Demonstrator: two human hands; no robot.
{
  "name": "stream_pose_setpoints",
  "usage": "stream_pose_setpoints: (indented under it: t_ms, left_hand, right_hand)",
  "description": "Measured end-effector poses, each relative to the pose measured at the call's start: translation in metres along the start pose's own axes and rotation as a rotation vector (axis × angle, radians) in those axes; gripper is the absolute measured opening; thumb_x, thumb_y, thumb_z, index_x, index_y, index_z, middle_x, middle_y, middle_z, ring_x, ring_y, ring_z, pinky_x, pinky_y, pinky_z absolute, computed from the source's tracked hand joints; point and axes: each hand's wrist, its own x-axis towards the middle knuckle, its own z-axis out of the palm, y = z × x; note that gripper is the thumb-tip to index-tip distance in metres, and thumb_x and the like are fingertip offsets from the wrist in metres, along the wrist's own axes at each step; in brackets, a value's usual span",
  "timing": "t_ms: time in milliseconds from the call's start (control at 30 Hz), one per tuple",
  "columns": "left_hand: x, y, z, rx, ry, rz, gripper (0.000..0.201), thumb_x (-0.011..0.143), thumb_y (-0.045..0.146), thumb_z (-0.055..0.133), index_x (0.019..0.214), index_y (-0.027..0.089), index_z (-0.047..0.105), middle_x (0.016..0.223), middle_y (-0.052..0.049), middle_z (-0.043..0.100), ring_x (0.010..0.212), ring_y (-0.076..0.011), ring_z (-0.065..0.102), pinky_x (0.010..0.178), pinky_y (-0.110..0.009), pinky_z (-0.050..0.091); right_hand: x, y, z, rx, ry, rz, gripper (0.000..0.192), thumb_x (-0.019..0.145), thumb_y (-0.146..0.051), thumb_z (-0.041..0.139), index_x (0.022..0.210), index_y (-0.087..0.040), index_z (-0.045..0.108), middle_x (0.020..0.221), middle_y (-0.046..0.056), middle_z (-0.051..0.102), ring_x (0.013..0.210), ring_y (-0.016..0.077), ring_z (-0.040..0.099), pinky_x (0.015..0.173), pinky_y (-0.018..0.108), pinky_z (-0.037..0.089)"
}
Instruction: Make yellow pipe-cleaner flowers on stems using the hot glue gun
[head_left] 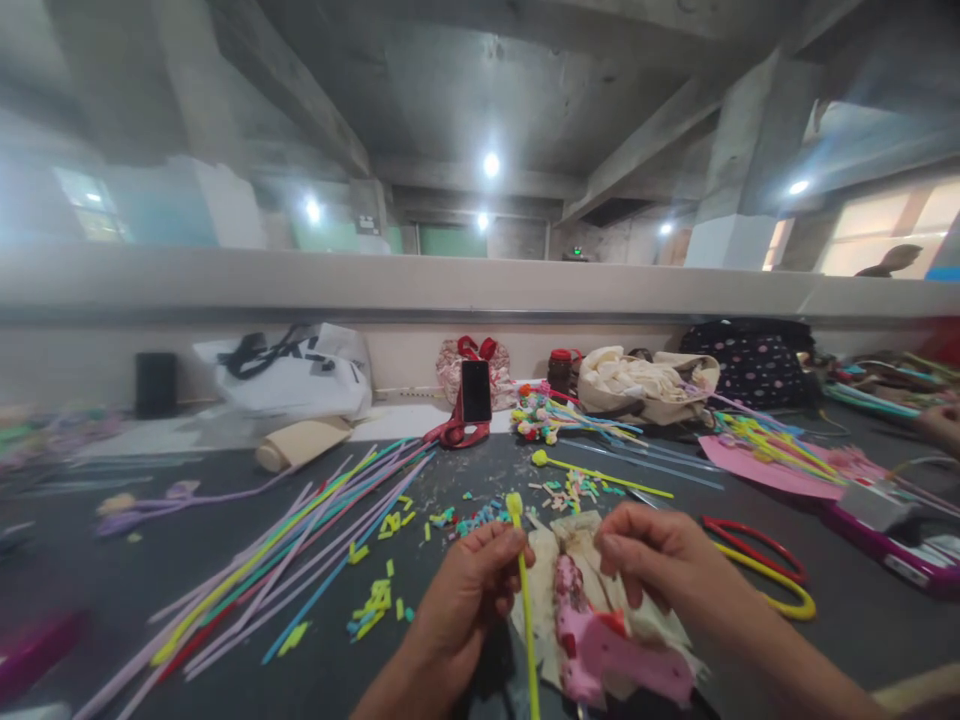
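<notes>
Between the thumb and fingers of my left hand [469,590] is a thin yellow stem [529,635], upright, with a small yellow bud-like knob at its top. My right hand [660,555] is closed, its thumb and fingertips together; whether anything small is in them is hidden. Below it a pink glue gun [622,655] lies on a crumpled, stained cream cloth [577,535]. Another yellow stem with a knob [607,474] lies on the table just beyond my hands. Small cut yellow pieces [375,603] are scattered left of my left hand.
A bundle of coloured stems [277,560] spreads across the left. Red-and-yellow-handled scissors [780,575] lie at right. A phone [476,391] stands at the back, near a cream cloth bag [645,385] and finished-looking colourful flowers [536,415]. Another person's hand [941,430] shows at far right.
</notes>
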Motion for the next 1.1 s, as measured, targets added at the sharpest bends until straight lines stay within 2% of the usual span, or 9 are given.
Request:
stream_pose_setpoints:
  t_ms: [67, 167, 267, 367, 433, 533, 700, 900, 1100]
  left_hand:
    - [0.001, 0.0, 0.0, 0.031, -0.019, -0.033, 0.021, 0.066, 0.03, 0.063, 0.06, 0.014, 0.051, 0.053, 0.004, 0.049, 0.041, -0.0016, 0.036, 0.039, -0.014, 0.018]
    - [0.004, -0.004, 0.001, 0.077, -0.063, -0.101, 0.023, 0.064, 0.029, 0.064, 0.058, 0.014, 0.047, 0.049, 0.005, 0.048, 0.038, -0.0016, 0.034, 0.038, -0.014, 0.02]
    - [0.006, -0.009, 0.001, 0.182, -0.057, -0.136, 0.023, 0.063, 0.032, 0.063, 0.062, 0.016, 0.046, 0.048, 0.004, 0.051, 0.037, -0.0029, 0.036, 0.039, -0.015, 0.023]
    - [0.005, -0.013, 0.002, 0.378, -0.031, -0.081, 0.021, 0.068, 0.035, 0.056, 0.066, 0.017, 0.045, 0.052, 0.001, 0.057, 0.04, -0.0063, 0.044, 0.04, -0.016, 0.025]
    - [0.006, -0.016, 0.001, 0.492, -0.02, -0.052, 0.018, 0.07, 0.035, 0.052, 0.068, 0.018, 0.044, 0.055, -0.001, 0.061, 0.045, -0.0091, 0.049, 0.041, -0.017, 0.026]
    - [0.01, -0.022, -0.003, 0.627, -0.018, -0.046, 0.015, 0.067, 0.031, 0.051, 0.066, 0.019, 0.044, 0.052, 0.0, 0.061, 0.044, -0.0104, 0.051, 0.042, -0.019, 0.028]
    - [0.016, -0.028, -0.008, 0.717, -0.039, -0.019, 0.009, 0.066, 0.027, 0.048, 0.066, 0.019, 0.044, 0.049, 0.002, 0.061, 0.044, -0.0115, 0.052, 0.047, -0.021, 0.034]
    - [0.013, -0.024, -0.003, 0.756, -0.041, -0.03, 0.005, 0.066, 0.025, 0.044, 0.065, 0.02, 0.041, 0.054, 0.0, 0.064, 0.049, -0.0136, 0.056, 0.049, -0.022, 0.036]
    - [0.013, -0.026, -0.003, 0.743, -0.031, -0.023, 0.005, 0.067, 0.023, 0.041, 0.064, 0.02, 0.041, 0.051, 0.0, 0.063, 0.044, -0.0117, 0.053, 0.046, -0.02, 0.035]
  right_hand:
    - [0.0, 0.001, -0.014, -0.063, 0.001, 0.014, 0.022, 0.076, -0.035, 0.052, 0.065, -0.016, 0.052, 0.053, -0.004, 0.049, 0.039, 0.0067, 0.044, 0.036, 0.017, 0.024]
    - [-0.003, 0.009, -0.023, -0.197, -0.036, 0.04, 0.028, 0.078, -0.037, 0.048, 0.059, -0.017, 0.046, 0.05, -0.005, 0.046, 0.04, 0.0085, 0.045, 0.039, 0.019, 0.028]
    - [-0.01, 0.018, -0.02, -0.479, -0.066, -0.013, 0.025, 0.077, -0.033, 0.05, 0.057, -0.018, 0.048, 0.05, -0.004, 0.049, 0.046, 0.0112, 0.047, 0.044, 0.021, 0.03]
    - [-0.02, 0.027, -0.011, -0.8, -0.127, -0.144, 0.011, 0.065, -0.028, 0.062, 0.068, -0.019, 0.056, 0.067, -0.001, 0.057, 0.059, 0.0146, 0.051, 0.051, 0.023, 0.031]
    - [-0.026, 0.034, -0.006, -0.934, -0.145, -0.199, 0.02, 0.059, -0.025, 0.065, 0.076, -0.021, 0.056, 0.077, 0.0, 0.058, 0.066, 0.0171, 0.052, 0.056, 0.025, 0.031]
    - [-0.03, 0.043, -0.001, -1.009, -0.127, -0.186, 0.025, 0.057, -0.02, 0.062, 0.082, -0.022, 0.055, 0.08, 0.001, 0.059, 0.069, 0.0191, 0.053, 0.058, 0.026, 0.031]
    - [-0.03, 0.037, -0.01, -0.852, -0.141, -0.128, 0.017, 0.072, -0.02, 0.051, 0.086, -0.025, 0.058, 0.072, -0.002, 0.062, 0.062, 0.016, 0.054, 0.056, 0.024, 0.032]
    - [-0.022, 0.026, -0.041, -0.296, 0.012, -0.063, 0.025, 0.08, -0.029, 0.046, 0.1, -0.02, 0.056, 0.089, 0.002, 0.062, 0.077, 0.0178, 0.054, 0.064, 0.024, 0.039]
    - [-0.012, 0.034, -0.055, 0.112, 0.17, 0.097, 0.027, 0.074, -0.037, 0.057, 0.089, -0.015, 0.06, 0.059, -0.003, 0.052, 0.049, 0.0089, 0.044, 0.045, 0.019, 0.033]
